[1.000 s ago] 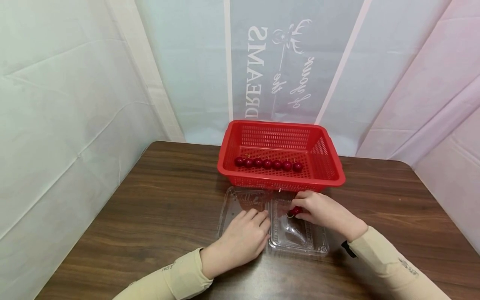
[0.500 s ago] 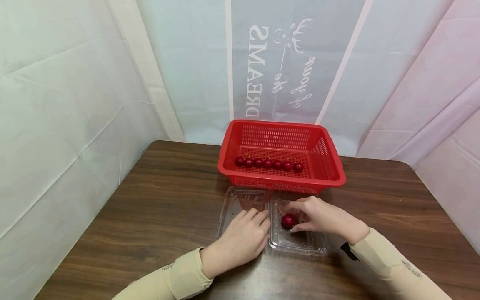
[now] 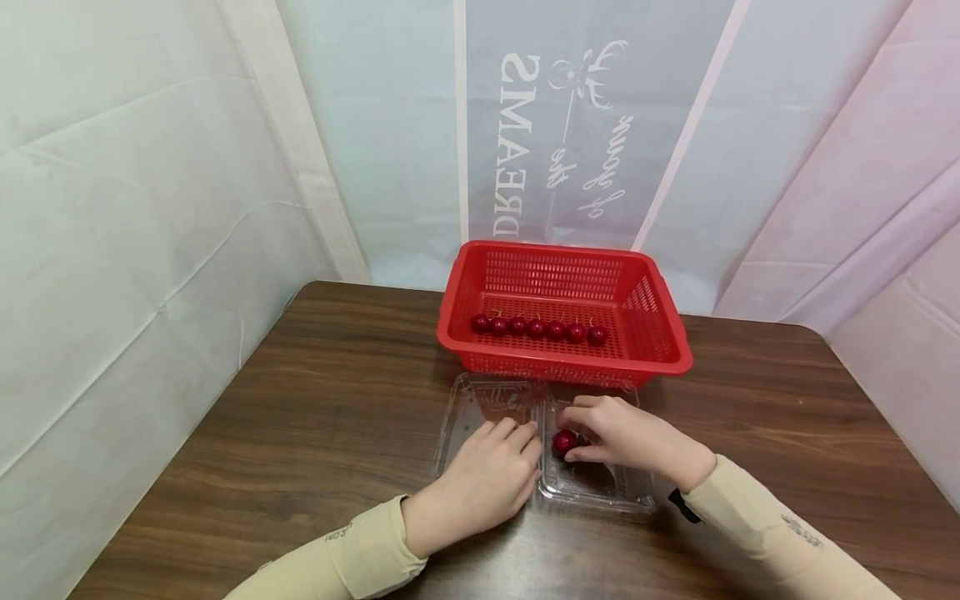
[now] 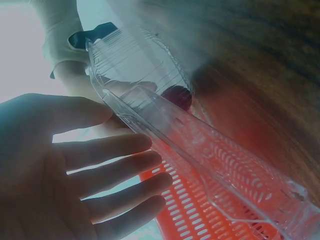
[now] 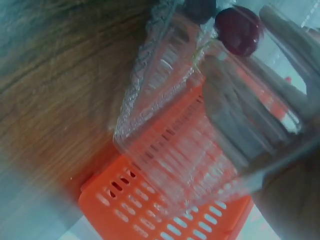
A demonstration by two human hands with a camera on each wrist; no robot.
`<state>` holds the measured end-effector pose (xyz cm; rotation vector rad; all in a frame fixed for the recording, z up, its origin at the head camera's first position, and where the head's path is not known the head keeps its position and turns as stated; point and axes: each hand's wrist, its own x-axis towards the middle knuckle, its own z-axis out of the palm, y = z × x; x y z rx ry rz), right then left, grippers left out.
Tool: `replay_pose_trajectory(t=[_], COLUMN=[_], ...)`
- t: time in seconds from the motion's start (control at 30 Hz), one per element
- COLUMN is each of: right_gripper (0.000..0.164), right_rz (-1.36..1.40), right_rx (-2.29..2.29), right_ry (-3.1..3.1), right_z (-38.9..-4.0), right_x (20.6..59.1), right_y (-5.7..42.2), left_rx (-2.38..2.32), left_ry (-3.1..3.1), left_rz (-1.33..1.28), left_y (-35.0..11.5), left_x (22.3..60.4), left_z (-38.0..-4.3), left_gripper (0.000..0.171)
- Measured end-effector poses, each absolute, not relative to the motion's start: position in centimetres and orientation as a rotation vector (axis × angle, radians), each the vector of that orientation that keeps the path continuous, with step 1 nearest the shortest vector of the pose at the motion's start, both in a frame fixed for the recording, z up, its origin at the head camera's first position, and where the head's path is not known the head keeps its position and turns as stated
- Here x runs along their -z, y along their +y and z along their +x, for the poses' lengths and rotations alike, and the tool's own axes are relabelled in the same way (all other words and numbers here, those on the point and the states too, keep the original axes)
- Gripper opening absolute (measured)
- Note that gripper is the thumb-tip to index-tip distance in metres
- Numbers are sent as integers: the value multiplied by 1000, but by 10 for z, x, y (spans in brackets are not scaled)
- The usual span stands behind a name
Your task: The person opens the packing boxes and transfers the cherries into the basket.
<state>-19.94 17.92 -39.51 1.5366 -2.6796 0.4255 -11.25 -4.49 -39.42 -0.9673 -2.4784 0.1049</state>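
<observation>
A clear plastic clamshell box point(image 3: 600, 498) lies unfolded on the table, lid half on the left. My left hand point(image 3: 491, 471) rests over the lid half, close to the fold; in the left wrist view its fingers point(image 4: 120, 150) are nearly straight beside the clear plastic. Inside the right half, my right hand point(image 3: 618, 437) has thumb and fingers curled about a dark red cherry point(image 3: 566, 442). The right wrist view shows that cherry point(image 5: 239, 31) between the fingertips, seen partly through the clear wall.
Directly behind the box stands a red slotted basket point(image 3: 652, 362). A row of several cherries point(image 3: 536, 329) with stems lies on its floor. The brown wooden table point(image 3: 337, 400) reaches back to a printed curtain point(image 3: 405, 167), with white sheets at both sides.
The cherry and my right hand have moved left and toward me within the box. The right fingers spread around the cherry half a second ago, then drew in. My left hand stays put.
</observation>
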Motion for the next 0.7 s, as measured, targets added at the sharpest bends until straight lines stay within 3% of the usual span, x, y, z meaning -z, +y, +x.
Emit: replay_pose_trajectory(t=[0.7], right_gripper=[27], right_rz=[1536], right_rx=[-291], right_ry=[-2652], right_z=[-195], right_x=[399], right_y=[180], left_rx=[-122], left_ry=[-2480], left_rz=[-960], left_y=[-45], left_x=[395], left_z=[-113], left_gripper=[30])
